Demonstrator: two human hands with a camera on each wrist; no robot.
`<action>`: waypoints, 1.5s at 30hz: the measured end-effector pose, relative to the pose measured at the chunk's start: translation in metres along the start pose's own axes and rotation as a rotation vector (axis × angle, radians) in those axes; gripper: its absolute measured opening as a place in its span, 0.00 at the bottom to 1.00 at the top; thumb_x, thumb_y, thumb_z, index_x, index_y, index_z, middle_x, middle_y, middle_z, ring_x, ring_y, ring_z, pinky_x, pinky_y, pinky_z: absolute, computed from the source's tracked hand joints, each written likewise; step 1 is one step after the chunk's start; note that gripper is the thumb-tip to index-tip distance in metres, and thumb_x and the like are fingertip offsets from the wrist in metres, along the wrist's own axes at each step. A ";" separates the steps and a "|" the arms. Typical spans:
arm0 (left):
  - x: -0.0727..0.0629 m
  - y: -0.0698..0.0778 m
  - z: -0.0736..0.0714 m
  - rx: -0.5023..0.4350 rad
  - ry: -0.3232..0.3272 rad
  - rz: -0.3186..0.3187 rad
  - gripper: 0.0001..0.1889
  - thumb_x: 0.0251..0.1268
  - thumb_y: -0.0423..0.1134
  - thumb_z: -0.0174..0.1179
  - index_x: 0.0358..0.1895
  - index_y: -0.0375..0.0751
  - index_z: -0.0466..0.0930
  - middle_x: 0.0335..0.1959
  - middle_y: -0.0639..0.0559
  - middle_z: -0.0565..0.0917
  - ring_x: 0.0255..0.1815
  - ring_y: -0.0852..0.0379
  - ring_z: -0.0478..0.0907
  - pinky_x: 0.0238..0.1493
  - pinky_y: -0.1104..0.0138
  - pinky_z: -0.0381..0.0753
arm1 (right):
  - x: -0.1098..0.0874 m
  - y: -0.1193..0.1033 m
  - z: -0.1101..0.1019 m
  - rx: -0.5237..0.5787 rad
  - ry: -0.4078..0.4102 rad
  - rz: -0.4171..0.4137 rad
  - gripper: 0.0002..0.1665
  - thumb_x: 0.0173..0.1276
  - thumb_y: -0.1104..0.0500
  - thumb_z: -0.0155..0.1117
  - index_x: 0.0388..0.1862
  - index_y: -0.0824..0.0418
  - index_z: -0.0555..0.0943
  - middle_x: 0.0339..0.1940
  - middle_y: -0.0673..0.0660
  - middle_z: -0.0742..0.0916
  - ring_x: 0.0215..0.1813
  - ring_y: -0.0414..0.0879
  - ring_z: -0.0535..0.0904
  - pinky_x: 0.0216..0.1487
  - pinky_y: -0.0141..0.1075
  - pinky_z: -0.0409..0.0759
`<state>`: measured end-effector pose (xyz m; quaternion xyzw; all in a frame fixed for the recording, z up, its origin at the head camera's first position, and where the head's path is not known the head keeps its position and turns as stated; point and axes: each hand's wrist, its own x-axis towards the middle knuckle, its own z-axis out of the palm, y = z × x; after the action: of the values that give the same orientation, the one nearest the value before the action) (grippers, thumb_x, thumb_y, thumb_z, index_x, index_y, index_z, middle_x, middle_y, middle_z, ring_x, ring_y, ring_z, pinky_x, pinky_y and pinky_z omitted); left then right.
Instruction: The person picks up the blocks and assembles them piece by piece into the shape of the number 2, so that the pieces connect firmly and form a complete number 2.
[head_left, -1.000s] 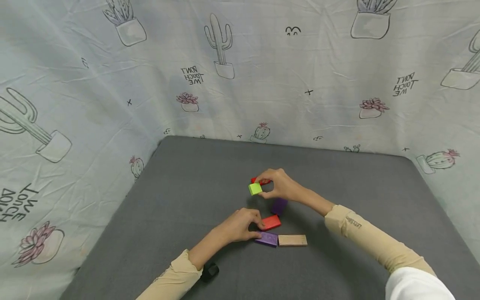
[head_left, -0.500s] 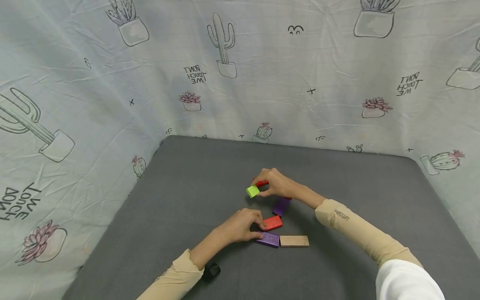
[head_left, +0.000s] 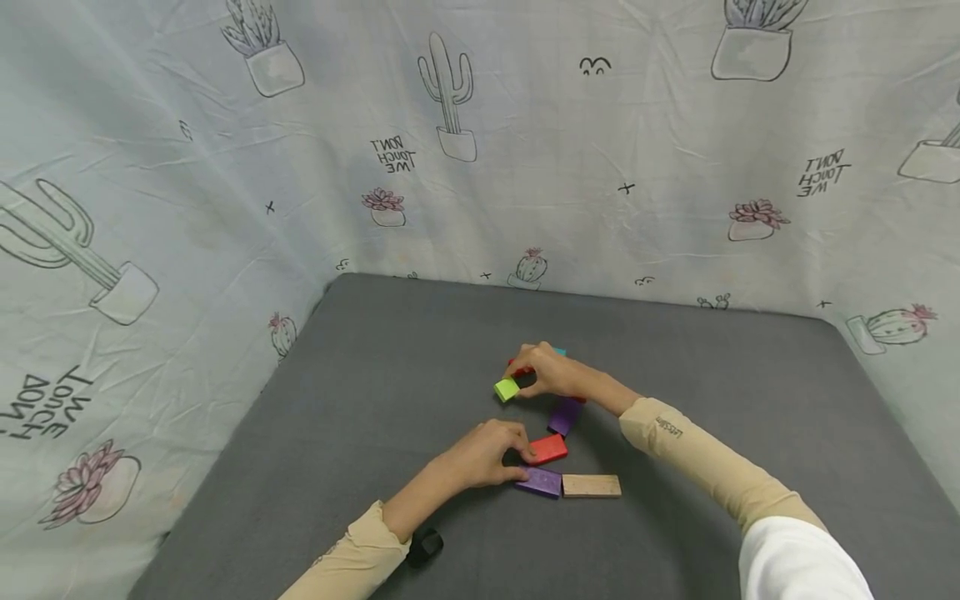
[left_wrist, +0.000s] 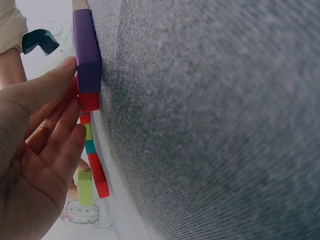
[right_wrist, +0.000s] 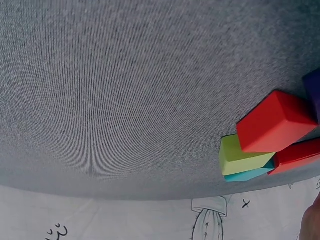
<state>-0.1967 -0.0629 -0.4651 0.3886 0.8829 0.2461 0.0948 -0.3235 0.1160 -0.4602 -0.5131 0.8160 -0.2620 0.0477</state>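
Observation:
My right hand (head_left: 547,371) pinches a lime green block (head_left: 506,389) by its end, above the far end of a curving row of blocks. In the left wrist view that same lime block (left_wrist: 85,189) stands beside the row's far red block (left_wrist: 98,175). My left hand (head_left: 480,454) is at the near end of the row. Its thumb touches the end of a purple block (left_wrist: 88,50), and its fingertips lie against a red block (head_left: 549,450). Only a fingertip of the right hand (right_wrist: 311,222) shows in the right wrist view, at the edge.
A plain wooden block (head_left: 592,486) lies end to end with the purple one. Further along the row come a dark purple block (head_left: 566,415), a red block (right_wrist: 275,122), a green block (right_wrist: 242,157) and a teal block (right_wrist: 250,174). A black object (head_left: 426,547) is beside the left wrist.
My right hand and forearm have shifted slightly left, still pinching the lime block. A bit of the teal block now shows behind that hand. The left hand keeps its place at the purple and red blocks.

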 end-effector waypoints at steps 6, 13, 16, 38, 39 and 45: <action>0.001 0.000 0.001 0.007 -0.005 -0.008 0.12 0.53 0.42 0.72 0.41 0.47 0.88 0.38 0.61 0.81 0.44 0.68 0.78 0.48 0.74 0.76 | 0.000 0.004 0.001 -0.032 -0.002 0.008 0.18 0.54 0.60 0.76 0.45 0.61 0.86 0.38 0.54 0.85 0.37 0.41 0.74 0.36 0.29 0.73; 0.001 0.001 0.000 0.000 -0.009 -0.017 0.11 0.53 0.42 0.72 0.41 0.47 0.88 0.38 0.62 0.81 0.44 0.69 0.78 0.48 0.75 0.75 | 0.002 0.008 0.002 -0.029 -0.021 0.025 0.18 0.55 0.60 0.75 0.46 0.62 0.86 0.38 0.54 0.85 0.37 0.41 0.74 0.36 0.29 0.74; 0.001 0.001 0.000 0.006 -0.009 -0.020 0.12 0.53 0.42 0.72 0.41 0.47 0.88 0.38 0.62 0.81 0.44 0.68 0.78 0.48 0.75 0.75 | 0.002 0.009 0.003 -0.025 -0.026 0.014 0.18 0.55 0.60 0.75 0.46 0.62 0.86 0.39 0.54 0.85 0.38 0.41 0.75 0.36 0.29 0.75; -0.001 -0.002 0.001 -0.004 -0.005 -0.025 0.11 0.53 0.42 0.72 0.41 0.48 0.88 0.37 0.63 0.81 0.45 0.68 0.77 0.49 0.74 0.75 | 0.013 0.017 0.004 -0.064 -0.031 -0.006 0.19 0.56 0.60 0.75 0.46 0.64 0.86 0.42 0.56 0.86 0.43 0.46 0.77 0.41 0.34 0.78; -0.001 -0.003 0.001 -0.003 -0.007 -0.027 0.11 0.53 0.42 0.72 0.41 0.48 0.88 0.37 0.63 0.81 0.45 0.68 0.77 0.49 0.74 0.75 | 0.013 0.017 0.003 -0.070 -0.035 -0.008 0.19 0.56 0.60 0.75 0.47 0.64 0.86 0.43 0.56 0.86 0.43 0.46 0.77 0.42 0.35 0.78; -0.003 -0.003 0.003 -0.002 -0.024 -0.037 0.11 0.54 0.42 0.72 0.41 0.49 0.88 0.38 0.63 0.81 0.45 0.68 0.77 0.50 0.74 0.75 | 0.014 0.018 0.002 -0.088 -0.050 -0.008 0.19 0.56 0.60 0.74 0.47 0.64 0.86 0.44 0.55 0.87 0.45 0.47 0.76 0.45 0.37 0.76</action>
<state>-0.1955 -0.0653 -0.4688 0.3748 0.8885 0.2406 0.1104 -0.3444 0.1098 -0.4678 -0.5243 0.8233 -0.2130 0.0443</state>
